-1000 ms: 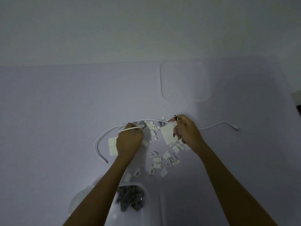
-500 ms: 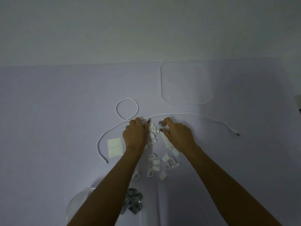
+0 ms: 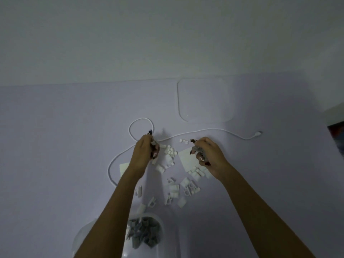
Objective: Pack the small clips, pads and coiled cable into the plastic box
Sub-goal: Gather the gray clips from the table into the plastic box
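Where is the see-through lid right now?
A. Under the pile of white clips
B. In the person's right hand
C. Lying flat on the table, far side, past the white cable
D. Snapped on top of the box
C. The clear lid lies flat on the table, beyond the white cable, and neither hand touches it; the plastic box near the bottom edge sits open with grey clips inside.

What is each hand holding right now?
Left hand: closed around a few small clips.
Right hand: closed around small grey clips.
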The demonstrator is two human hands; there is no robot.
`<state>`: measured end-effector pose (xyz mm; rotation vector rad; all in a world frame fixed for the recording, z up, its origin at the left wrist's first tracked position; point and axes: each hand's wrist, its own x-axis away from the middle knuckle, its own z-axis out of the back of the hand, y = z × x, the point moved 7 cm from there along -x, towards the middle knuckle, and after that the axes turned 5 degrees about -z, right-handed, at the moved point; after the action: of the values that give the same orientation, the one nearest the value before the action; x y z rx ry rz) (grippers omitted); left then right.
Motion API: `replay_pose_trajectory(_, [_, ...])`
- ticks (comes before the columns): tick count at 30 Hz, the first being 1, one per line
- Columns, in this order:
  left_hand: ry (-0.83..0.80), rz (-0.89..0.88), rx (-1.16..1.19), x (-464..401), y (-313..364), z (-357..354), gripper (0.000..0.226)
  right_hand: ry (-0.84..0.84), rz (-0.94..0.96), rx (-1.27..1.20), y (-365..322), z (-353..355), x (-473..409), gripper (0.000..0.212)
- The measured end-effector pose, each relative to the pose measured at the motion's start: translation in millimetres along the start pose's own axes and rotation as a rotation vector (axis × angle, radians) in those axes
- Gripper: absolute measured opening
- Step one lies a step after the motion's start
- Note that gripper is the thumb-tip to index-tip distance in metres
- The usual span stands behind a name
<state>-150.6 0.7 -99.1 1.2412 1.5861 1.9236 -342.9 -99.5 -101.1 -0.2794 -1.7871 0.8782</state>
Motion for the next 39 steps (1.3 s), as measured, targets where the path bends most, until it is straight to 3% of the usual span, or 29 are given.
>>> replay_pose_trajectory(3, [-0.194, 0.107, 0.409, 18.4, 17.5, -13.4, 0.031, -0.056, -0.014, -0.074, -2.9, -4.6, 17.0, 0.012])
replay_pose_trajectory(7, [-0.376, 0.114, 0.628, 45.8, 35.7, -18.9, 0.028, -0.167, -0.072, -0.121, 1.3, -26.1, 44.9, 0.021])
replay_pose_trajectory(11, [-0.395, 0.123, 0.731, 74.8, 47.6, -4.2, 0.029, -0.222, -0.249, -0.347, 24.5, -61.4, 79.2, 0.018])
replay_pose_trajectory(14, [-0.288, 0.134, 0.499, 105.2, 38.6, 27.4, 0.042, -0.268, -0.36, -0.473, 51.8, -93.7, 113.2, 0.018])
replay_pose_trajectory(17, [-0.149, 0.204, 0.23, 149.5, 12.6, 62.6, 0.047, -0.288, -0.413, -0.438, 80.4, -117.0, 148.1, 0.024])
replay_pose_trajectory(22, [0.138, 0.417, 0.151, 214.6, -55.2, 115.5, 0.046, -0.214, -0.477, -0.258, 132.0, -139.3, 181.8, 0.016])
replay_pose_trajectory(25, [0.17, 0.495, 0.201, 232.9, -72.6, 120.2, 0.047, -0.125, -0.506, -0.343, 163.3, -151.1, 188.4, 0.017])
replay_pose_trajectory(30, [0.144, 0.372, 0.192, 225.1, -73.1, 111.5, 0.027, 0.031, -0.475, -0.41, 195.1, -157.8, 186.4, 0.012])
replay_pose_trajectory(37, [0.132, 0.322, 0.151, 223.4, -100.3, 102.1, 0.044, 0.176, -0.362, -0.497, 210.2, -152.5, 177.9, 0.038])
replay_pose_trajectory(39, [0.156, 0.299, 0.186, 225.4, -100.6, 102.3, 0.037, 0.178, -0.34, -0.519, 210.9, -150.8, 179.2, 0.043])
